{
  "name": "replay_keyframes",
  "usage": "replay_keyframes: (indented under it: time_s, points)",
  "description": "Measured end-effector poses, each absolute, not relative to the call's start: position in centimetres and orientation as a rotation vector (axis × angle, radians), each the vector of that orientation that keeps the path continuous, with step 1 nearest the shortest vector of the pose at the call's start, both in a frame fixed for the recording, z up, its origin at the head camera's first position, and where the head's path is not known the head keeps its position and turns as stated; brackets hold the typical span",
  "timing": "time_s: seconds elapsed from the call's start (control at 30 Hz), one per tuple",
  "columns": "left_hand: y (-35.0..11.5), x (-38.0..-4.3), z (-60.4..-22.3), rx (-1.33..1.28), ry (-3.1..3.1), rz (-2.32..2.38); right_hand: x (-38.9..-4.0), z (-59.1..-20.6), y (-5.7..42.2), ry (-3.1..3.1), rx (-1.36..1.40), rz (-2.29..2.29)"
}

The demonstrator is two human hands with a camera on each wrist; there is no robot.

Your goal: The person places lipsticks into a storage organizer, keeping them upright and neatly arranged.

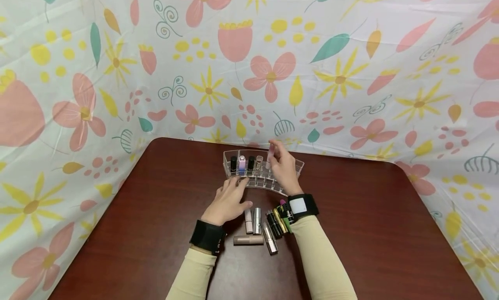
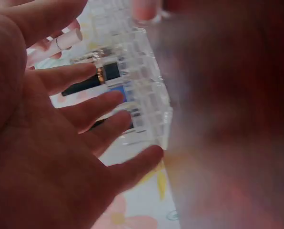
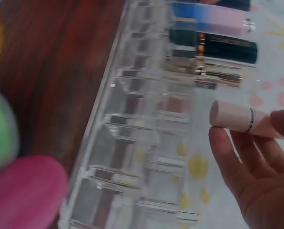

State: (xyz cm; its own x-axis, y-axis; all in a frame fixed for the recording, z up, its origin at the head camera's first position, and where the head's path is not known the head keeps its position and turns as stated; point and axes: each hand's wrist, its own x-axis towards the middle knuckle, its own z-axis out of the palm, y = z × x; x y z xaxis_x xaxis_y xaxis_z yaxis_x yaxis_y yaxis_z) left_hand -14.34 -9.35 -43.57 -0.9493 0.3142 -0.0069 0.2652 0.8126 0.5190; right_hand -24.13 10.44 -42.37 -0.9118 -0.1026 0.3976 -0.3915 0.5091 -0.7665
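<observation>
My right hand pinches a pale pink lipstick tube between thumb and fingers, over the back row of a clear tiered lipstick organizer. In the right wrist view the tube's flat end points toward the slots, above the tier. Four-slot neighbours hold a black lipstick, a pink-and-blue one, another black one and a clear one with gold trim. My left hand has its fingers spread, fingertips right at the organizer's front left edge; nothing is in its palm.
In front of the organizer lie a pink tube, a silver tube, a brownish tube and a slanted silver lipstick. Black and gold tubes lie by my right wrist. A floral cloth hangs behind the table.
</observation>
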Motion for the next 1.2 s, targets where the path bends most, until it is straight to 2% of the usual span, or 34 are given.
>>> replay_keyframes:
  time_s: [0.7, 1.2]
  points:
    - [-9.8, -14.6, -43.9, 0.429, 2.848, 0.784, -24.2, -44.3, 10.2, -2.523, 0.415, 1.404]
    - [-9.8, -14.5, -43.8, 0.442, 2.835, 0.766, -23.5, -43.9, 10.5, -2.508, 0.446, 1.395]
